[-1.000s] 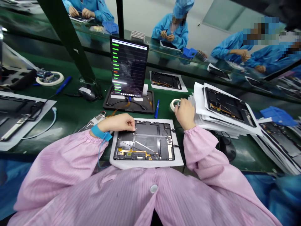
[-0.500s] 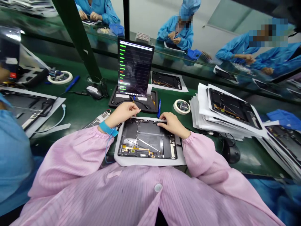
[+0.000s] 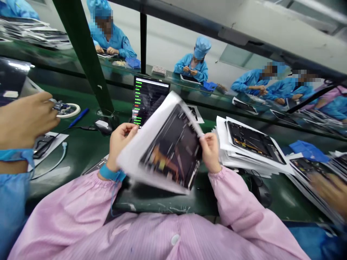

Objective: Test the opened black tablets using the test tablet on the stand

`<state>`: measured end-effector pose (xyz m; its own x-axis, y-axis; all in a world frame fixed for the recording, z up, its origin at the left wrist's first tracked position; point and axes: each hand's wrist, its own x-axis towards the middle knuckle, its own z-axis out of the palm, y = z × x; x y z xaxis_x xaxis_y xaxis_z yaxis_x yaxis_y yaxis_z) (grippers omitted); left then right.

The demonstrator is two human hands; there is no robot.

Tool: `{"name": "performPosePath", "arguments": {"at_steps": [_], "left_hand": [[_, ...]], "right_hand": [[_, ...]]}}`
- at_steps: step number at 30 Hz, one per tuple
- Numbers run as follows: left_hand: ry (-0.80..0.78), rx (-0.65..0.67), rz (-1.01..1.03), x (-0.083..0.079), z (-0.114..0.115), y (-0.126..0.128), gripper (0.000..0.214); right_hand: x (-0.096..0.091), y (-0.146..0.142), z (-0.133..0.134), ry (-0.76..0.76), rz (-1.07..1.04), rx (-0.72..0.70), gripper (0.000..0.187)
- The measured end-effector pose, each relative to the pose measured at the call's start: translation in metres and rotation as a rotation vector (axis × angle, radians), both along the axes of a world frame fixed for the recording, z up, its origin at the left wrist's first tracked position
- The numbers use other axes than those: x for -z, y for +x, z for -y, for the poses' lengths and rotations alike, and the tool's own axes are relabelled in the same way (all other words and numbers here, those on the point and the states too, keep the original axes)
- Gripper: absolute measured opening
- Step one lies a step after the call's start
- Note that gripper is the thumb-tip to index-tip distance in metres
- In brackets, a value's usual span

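Firm two-sided grip: the left hand [image 3: 121, 141] and right hand [image 3: 210, 152] clasp a tablet chassis [image 3: 173, 148] on its white backing sheet [image 3: 141, 142], tilted above the green workbench [image 3: 162, 204]. Even pressure at both edges — no flexing — best protects the exposed orange flex cable [image 3: 159, 160]

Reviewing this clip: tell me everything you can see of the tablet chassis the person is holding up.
The tablet chassis is a flat, dark rectangular frame with its open inner side showing and orange and yellow flex strips near one end; motion blur hides finer detail. It lies on a white sheet, held tilted above the bench, with the left hand at the sheet's edge and the right hand at the chassis's side.
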<state>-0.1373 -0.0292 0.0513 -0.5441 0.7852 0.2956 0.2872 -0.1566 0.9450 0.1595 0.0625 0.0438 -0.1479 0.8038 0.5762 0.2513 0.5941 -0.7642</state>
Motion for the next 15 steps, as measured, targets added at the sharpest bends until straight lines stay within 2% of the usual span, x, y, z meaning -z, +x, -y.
{"name": "performPosePath", "arguments": {"at_steps": [2,4,6,8,11,15], "left_hand": [[-0.016,0.032,-0.014,0.000,0.001,0.004,0.026],[-0.038,0.075,-0.040,0.001,0.000,0.008,0.025],[-0.057,0.109,-0.052,0.004,-0.001,0.012,0.025],[-0.064,0.128,-0.045,0.006,-0.003,0.014,0.025],[-0.063,0.144,-0.044,0.009,-0.005,0.015,0.024],[-0.080,0.159,-0.063,0.013,-0.008,0.014,0.024]], "right_hand": [[-0.023,0.002,-0.043,-0.015,-0.071,0.282,0.022],[-0.045,0.000,-0.094,-0.147,0.013,0.509,0.019],[-0.061,-0.005,-0.145,-0.247,0.085,0.596,0.018],[-0.069,-0.012,-0.187,-0.332,0.145,0.647,0.021],[-0.073,-0.019,-0.226,-0.442,0.253,0.729,0.032],[-0.085,-0.005,-0.243,-0.472,0.433,0.770,0.035]]}}
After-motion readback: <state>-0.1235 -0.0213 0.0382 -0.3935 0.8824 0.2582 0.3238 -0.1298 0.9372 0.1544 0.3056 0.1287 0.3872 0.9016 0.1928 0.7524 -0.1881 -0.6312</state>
